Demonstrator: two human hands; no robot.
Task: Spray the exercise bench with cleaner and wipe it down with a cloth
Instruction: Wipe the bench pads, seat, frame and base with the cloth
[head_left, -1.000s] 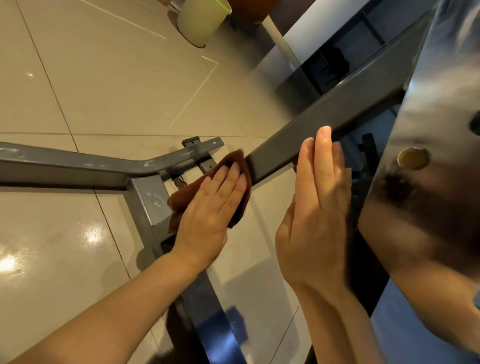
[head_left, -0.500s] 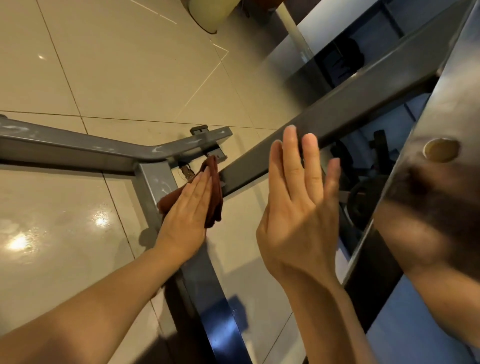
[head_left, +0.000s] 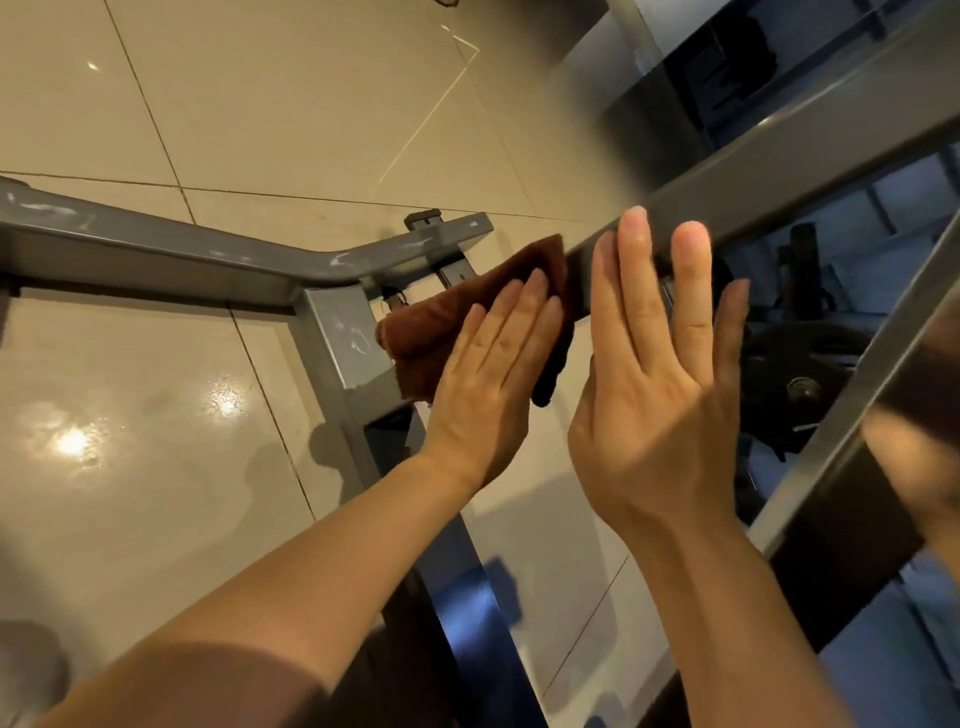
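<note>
We're mid-wipe: left hand (head_left: 485, 364) flat, pressing the brown fuzzy cloth (head_left: 447, 317) on the grey steel bench frame (head_left: 332, 332), right hand (head_left: 660, 374) open and empty, so next it's probably sliding along the slanted bar.

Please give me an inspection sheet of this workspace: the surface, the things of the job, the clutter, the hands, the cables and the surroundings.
Surface: glossy beige floor tiles, light glare.
Job's things: grey bench frame, pale smears on its bar; brown cloth on the sloping bar. No spray bottle seen.
Clutter: nothing seen.
Hands: left hand presses the cloth with flat fingers; right hand open, fingertips at the sloping bar, holding nothing.
Cables: nothing seen.
Surroundings: dark weight plate behind the frame; dark shelving at upper right.
</note>
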